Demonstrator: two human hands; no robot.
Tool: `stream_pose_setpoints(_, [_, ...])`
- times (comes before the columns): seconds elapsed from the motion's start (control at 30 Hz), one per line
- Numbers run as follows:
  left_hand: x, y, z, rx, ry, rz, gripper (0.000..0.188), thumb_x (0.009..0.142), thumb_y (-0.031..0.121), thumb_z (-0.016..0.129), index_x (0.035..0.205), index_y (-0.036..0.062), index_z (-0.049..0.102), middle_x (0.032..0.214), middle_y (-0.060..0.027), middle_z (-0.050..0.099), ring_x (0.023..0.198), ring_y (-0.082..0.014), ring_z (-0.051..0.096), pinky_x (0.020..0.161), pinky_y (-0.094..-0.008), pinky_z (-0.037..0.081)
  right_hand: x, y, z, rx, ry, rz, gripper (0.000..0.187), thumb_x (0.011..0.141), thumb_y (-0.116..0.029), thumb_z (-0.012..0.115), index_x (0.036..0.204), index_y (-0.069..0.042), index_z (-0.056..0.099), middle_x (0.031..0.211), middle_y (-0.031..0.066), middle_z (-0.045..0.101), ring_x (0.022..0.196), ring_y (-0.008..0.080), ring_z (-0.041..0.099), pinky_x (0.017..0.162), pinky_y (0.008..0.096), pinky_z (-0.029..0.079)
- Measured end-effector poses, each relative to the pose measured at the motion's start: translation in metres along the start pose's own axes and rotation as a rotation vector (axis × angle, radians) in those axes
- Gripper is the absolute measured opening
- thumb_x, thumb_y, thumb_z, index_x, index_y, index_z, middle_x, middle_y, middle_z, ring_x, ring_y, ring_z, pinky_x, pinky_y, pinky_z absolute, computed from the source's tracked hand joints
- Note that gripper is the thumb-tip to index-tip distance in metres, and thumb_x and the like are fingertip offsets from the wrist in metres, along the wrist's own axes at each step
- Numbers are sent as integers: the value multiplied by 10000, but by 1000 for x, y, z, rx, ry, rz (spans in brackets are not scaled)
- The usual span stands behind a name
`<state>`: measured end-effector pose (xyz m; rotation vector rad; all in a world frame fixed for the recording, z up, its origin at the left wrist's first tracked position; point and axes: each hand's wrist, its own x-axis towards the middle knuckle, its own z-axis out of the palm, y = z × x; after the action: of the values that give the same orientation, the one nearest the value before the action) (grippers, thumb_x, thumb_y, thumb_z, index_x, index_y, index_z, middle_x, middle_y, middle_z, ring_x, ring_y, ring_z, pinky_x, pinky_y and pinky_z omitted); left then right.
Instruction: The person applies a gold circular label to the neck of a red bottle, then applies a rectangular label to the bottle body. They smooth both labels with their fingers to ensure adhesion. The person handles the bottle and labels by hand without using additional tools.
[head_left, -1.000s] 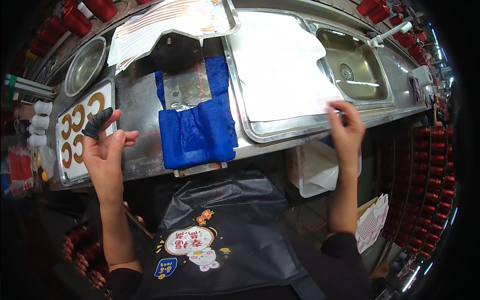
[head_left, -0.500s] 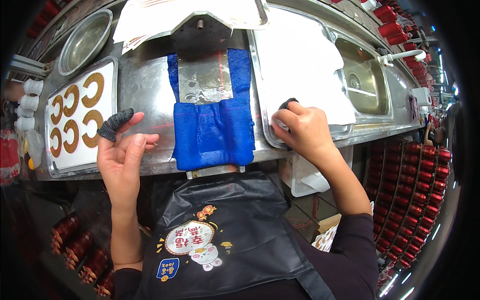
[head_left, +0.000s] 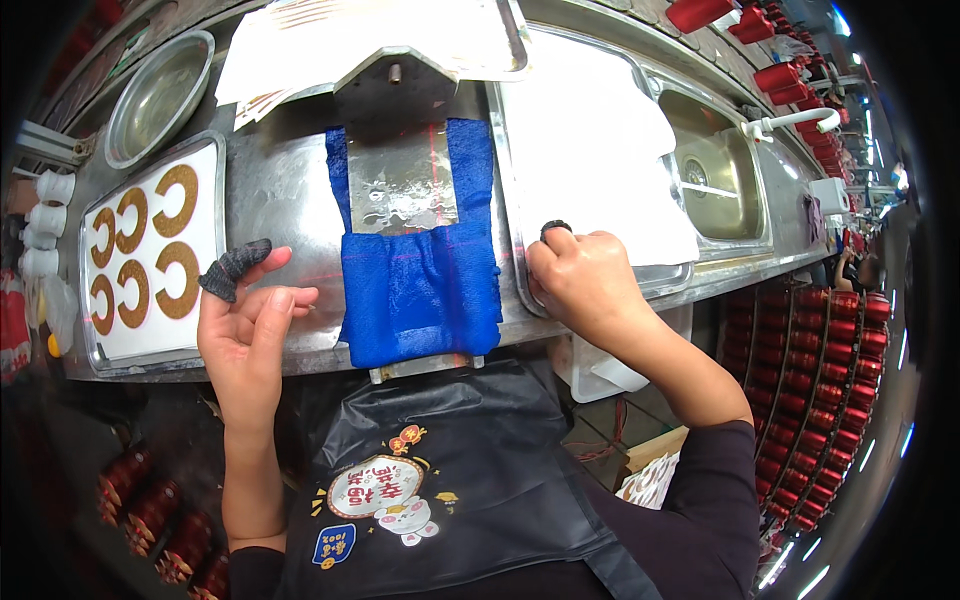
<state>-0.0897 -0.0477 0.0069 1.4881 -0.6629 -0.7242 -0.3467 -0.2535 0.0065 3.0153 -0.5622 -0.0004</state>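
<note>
My left hand (head_left: 245,335) hovers above the steel counter, between a tray of gold horseshoe-shaped pieces (head_left: 178,280) and a wet blue cloth (head_left: 422,300). Its fingers are apart with nothing visible between them, and a dark grey knitted cover (head_left: 236,270) wraps one finger. My right hand (head_left: 588,275) is curled at the near left corner of a metal tray (head_left: 508,200) bearing white sheets (head_left: 585,130). Those fingers are closed, and whatever they pinch is hidden under the hand. The cloth lies folded around a wet metal plate (head_left: 400,185) under a bracket.
A round steel bowl (head_left: 160,100) stands at the far left. Stacked sheets (head_left: 300,50) lie on a raised tray at the back. To the right are a sink (head_left: 715,170) and a white faucet (head_left: 795,122). Racks of red cylinders (head_left: 815,380) stand beyond the counter.
The whole view has shifted slightly, so the counter sits lower in the picture. My right hand has turned and curled further at the tray corner. My left hand keeps nearly the same pose.
</note>
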Motion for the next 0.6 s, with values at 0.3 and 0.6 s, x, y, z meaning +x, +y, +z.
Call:
stream_pose_setpoints(0.3, [1,-1,-4,-42,-10,-14,380,960,0,581,1324,-27,478,1276,-183,613,930,-195,710,806,-295,563,1,47,-8,614,160,404,54,744,-25,662,797,-15,659,721,62,639,558,135,539,529,281,425])
stream_pose_setpoints(0.6, [1,2,-7,-31,48,-12,357,957,-1,580,1303,-25,496,1266,-173,617,924,-181,707,794,-290,563,20,208,-46,301,571,747,204,885,-159,505,880,-15,649,777,137,676,733,261,650,712,375,492])
